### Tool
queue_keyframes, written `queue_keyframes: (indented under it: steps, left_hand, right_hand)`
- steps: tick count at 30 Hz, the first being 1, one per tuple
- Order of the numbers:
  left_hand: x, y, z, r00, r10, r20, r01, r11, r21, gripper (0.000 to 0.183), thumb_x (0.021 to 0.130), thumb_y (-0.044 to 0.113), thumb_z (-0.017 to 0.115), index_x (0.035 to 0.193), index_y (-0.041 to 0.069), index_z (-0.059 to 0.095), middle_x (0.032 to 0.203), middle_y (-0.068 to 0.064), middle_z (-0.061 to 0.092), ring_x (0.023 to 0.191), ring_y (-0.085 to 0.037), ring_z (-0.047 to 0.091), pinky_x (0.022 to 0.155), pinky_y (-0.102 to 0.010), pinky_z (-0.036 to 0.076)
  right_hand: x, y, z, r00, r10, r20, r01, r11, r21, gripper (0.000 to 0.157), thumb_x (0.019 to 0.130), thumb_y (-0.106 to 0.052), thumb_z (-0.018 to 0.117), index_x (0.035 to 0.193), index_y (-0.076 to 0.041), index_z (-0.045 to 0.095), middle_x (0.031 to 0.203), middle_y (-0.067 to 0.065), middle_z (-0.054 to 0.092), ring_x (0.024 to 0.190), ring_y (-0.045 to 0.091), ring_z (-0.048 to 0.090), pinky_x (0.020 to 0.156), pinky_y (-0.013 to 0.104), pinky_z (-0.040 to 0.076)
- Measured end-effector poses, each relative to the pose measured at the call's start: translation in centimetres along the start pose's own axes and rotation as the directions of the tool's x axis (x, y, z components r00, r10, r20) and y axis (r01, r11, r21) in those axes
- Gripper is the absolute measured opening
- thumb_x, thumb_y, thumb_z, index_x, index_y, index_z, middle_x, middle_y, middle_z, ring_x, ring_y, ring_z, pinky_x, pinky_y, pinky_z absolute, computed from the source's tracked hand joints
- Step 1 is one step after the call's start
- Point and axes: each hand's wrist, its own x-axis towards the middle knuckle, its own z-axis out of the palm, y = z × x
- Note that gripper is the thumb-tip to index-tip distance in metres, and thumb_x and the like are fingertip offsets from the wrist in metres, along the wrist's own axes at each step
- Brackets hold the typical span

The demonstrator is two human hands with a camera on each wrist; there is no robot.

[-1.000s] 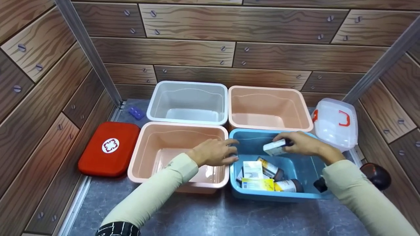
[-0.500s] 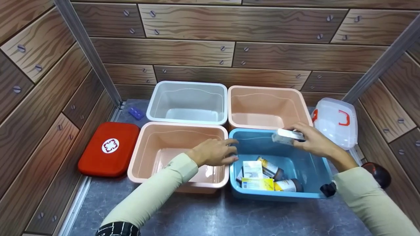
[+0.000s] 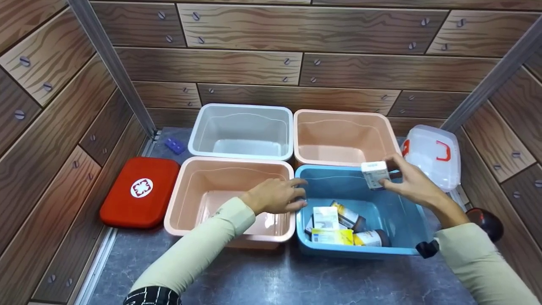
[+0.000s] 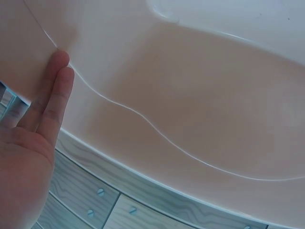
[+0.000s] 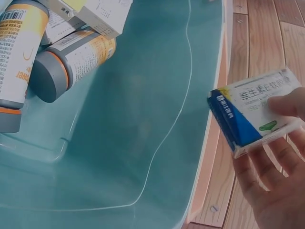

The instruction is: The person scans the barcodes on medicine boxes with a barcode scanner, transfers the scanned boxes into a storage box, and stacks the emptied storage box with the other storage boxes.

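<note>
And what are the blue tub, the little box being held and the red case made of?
Blue tub: probably plastic, with smooth, slightly shiny walls and a rounded rim.
Little box: likely printed card, with flat faces, sharp edges.
Red case: fairly matt, rounded; perhaps fabric over a stiff shell, unclear.

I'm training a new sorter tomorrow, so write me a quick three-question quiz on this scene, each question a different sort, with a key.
1. Which bin do the bottles lie in?
a) the grey bin
b) the blue bin
c) the rear peach bin
2. True or false: the red case lies to the left of the front peach bin in the head view.
3. What does the right hand hold?

Key
1. b
2. True
3. A white-and-blue box
</note>
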Motion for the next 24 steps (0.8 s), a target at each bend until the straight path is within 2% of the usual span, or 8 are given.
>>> queue_keyframes:
  steps: [3,5,8,14,18,21,22,24]
  left_hand:
    - [0.0,0.0,0.0,1.0,-0.002,0.002,0.002,1.0,-0.001,0.047,0.116,0.052,0.043,0.135,0.021,0.073,0.166,-0.006,0.053,0.096,-0.023,0.077,0.093,-0.039,0.065]
    - [0.0,0.0,0.0,1.0,-0.003,0.004,0.003,1.0,0.001,0.048,0.116,0.053,0.042,0.136,0.022,0.073,0.166,-0.006,0.053,0.1,-0.023,0.077,0.095,-0.039,0.065]
    - [0.0,0.0,0.0,1.0,0.002,-0.005,-0.002,1.0,0.008,0.047,0.116,0.052,0.042,0.134,0.022,0.073,0.165,-0.006,0.054,0.105,-0.024,0.077,0.093,-0.039,0.065]
    - [0.0,0.0,0.1,1.0,0.007,-0.018,-0.007,1.0,0.015,0.044,0.116,0.049,0.044,0.132,0.022,0.074,0.163,-0.006,0.055,0.102,-0.024,0.078,0.089,-0.039,0.065]
    - [0.0,0.0,0.1,1.0,0.011,-0.02,-0.01,1.0,0.012,0.044,0.116,0.049,0.044,0.132,0.021,0.074,0.163,-0.006,0.056,0.101,-0.024,0.078,0.09,-0.038,0.065]
    - [-0.1,0.0,0.1,1.0,0.011,-0.017,-0.011,1.0,0.01,0.045,0.116,0.05,0.044,0.134,0.021,0.074,0.164,-0.006,0.055,0.103,-0.023,0.077,0.092,-0.039,0.065]
    - [-0.1,0.0,0.0,1.0,0.009,-0.015,-0.009,1.0,0.008,0.045,0.116,0.05,0.043,0.134,0.022,0.074,0.164,-0.006,0.055,0.102,-0.023,0.077,0.092,-0.039,0.064]
    - [-0.1,0.0,0.1,1.0,0.008,-0.013,-0.008,1.0,0.007,0.046,0.116,0.051,0.043,0.134,0.022,0.073,0.164,-0.006,0.055,0.101,-0.023,0.077,0.092,-0.039,0.065]
  right_hand:
    - [-0.4,0.4,-0.3,0.998,0.006,-0.055,-0.003,0.999,0.045,0.054,0.101,-0.008,0.076,0.146,-0.003,0.046,0.135,0.02,0.067,0.109,0.01,0.067,0.09,0.02,0.056]
    - [-0.8,0.8,-0.6,0.996,-0.002,-0.09,0.007,0.998,0.061,0.062,0.1,-0.005,0.076,0.151,-0.003,0.041,0.135,0.021,0.065,0.107,0.001,0.065,0.087,0.012,0.052]
    - [-1.4,1.2,-0.9,0.991,-0.007,-0.13,0.018,0.997,0.08,0.064,0.1,-0.002,0.075,0.156,-0.004,0.043,0.134,0.013,0.063,0.109,-0.004,0.062,0.087,0.01,0.051]
    - [-2.7,2.4,-1.4,0.976,-0.005,-0.216,0.025,0.996,0.091,0.048,0.105,-0.003,0.069,0.151,-0.003,0.055,0.124,-0.015,0.062,0.109,-0.005,0.063,0.085,0.01,0.052]
    - [-3.5,3.6,-1.5,0.952,0.009,-0.306,0.037,0.989,0.145,0.049,0.104,0.001,0.067,0.151,0.003,0.052,0.117,-0.019,0.064,0.103,-0.004,0.065,0.081,0.01,0.054]
    - [-4.1,4.5,-1.6,0.92,0.064,-0.386,0.064,0.948,0.31,0.055,0.104,0.007,0.064,0.155,0.0,0.047,0.111,-0.013,0.068,0.096,-0.001,0.068,0.076,0.013,0.058]
    - [-4.3,4.8,-1.6,0.905,0.087,-0.417,0.083,0.925,0.372,0.057,0.103,0.009,0.064,0.156,-0.002,0.045,0.11,-0.01,0.069,0.094,0.0,0.069,0.075,0.014,0.059]
    - [-4.8,5.5,-1.5,0.871,0.144,-0.471,0.13,0.855,0.502,0.06,0.103,0.011,0.062,0.157,-0.008,0.044,0.11,-0.004,0.07,0.089,0.003,0.071,0.072,0.016,0.061]
